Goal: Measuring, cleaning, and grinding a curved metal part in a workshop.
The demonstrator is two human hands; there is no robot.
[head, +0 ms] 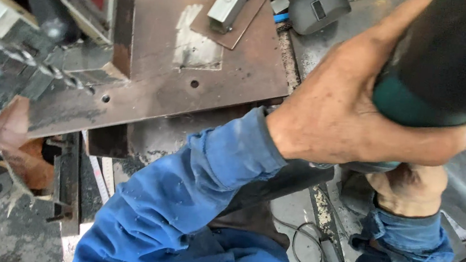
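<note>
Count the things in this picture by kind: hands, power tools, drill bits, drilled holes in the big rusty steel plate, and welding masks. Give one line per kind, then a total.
Hands: 2 (left hand, right hand)
Power tools: 1 (power tool, dark with a green band)
Drill bits: 1 (drill bit)
Holes in the steel plate: 2 (hole, hole)
Welding masks: 1 (welding mask)
Total: 7

My own left forearm (192, 195) crosses the frame's middle, blocking the lower centre. The rusty steel plate (192, 81) lies bare around its holes mid-frame. At upper centre a square tube (229, 2) obstructs; at left, the drill bit (34, 60) bars the way.
</note>
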